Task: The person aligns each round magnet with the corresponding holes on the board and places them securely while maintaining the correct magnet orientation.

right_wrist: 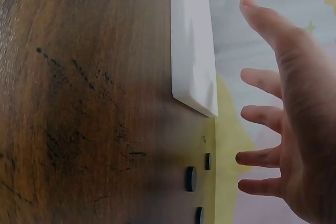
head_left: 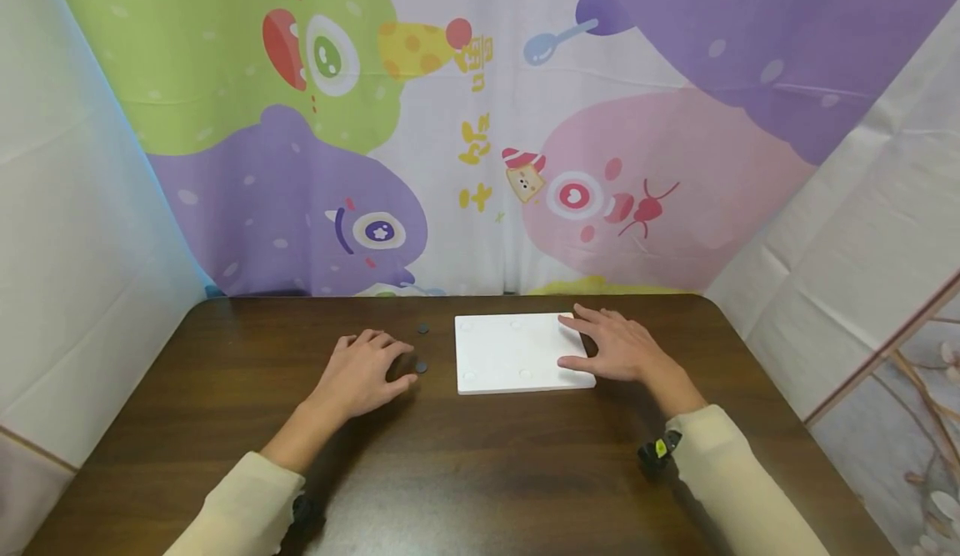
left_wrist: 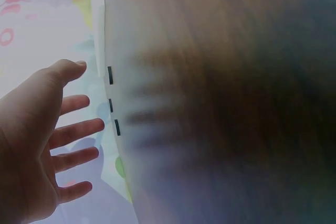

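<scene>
A white rectangular board [head_left: 510,354] with shallow round recesses lies flat on the dark wooden table. Over its right edge hovers my right hand [head_left: 613,348], fingers spread and holding nothing; the right wrist view shows a gap between the fingers and the board [right_wrist: 193,45]. My left hand [head_left: 363,375] is held above the table left of the board, its fingers apart and nothing in them. Close to its fingertips lie two small dark discs, one farther back [head_left: 423,329] and one nearer [head_left: 421,367]. Three dark discs, including this one [left_wrist: 117,127], show in the left wrist view.
In the right wrist view, dark discs [right_wrist: 191,179] lie on the table beyond the board's end. A printed cloth [head_left: 480,239] hangs behind the table's back edge, and pale cloth walls [head_left: 82,206] stand at both sides.
</scene>
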### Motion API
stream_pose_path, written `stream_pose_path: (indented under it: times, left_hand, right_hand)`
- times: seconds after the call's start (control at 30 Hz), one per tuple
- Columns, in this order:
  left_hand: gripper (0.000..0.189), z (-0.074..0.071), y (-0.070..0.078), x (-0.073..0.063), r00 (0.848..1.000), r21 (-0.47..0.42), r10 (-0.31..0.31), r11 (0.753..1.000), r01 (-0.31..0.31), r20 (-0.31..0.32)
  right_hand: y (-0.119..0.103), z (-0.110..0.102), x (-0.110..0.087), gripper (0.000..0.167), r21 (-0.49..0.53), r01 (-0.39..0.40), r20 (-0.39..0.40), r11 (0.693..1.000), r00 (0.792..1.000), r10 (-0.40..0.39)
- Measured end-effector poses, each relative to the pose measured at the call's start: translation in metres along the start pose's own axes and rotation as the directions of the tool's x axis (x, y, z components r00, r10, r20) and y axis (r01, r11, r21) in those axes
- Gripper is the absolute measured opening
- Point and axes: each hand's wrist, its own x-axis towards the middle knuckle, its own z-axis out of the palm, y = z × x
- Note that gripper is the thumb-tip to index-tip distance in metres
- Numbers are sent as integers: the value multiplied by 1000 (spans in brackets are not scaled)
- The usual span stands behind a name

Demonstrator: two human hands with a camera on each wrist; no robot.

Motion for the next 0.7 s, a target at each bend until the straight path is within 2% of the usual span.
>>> stream_pose_path:
  times: [0.33, 0.7]
  left_hand:
    - [52, 7, 0, 0, 1000, 15, 21, 1000, -21, -13]
    - [48, 8, 3, 1, 999, 2, 33, 999, -33, -15]
  right_hand:
    - [-2, 2, 0, 88, 9, -5, 48, 1000, 999, 5]
    - [-3, 7, 0, 89, 6, -1, 80, 1000, 997, 0]
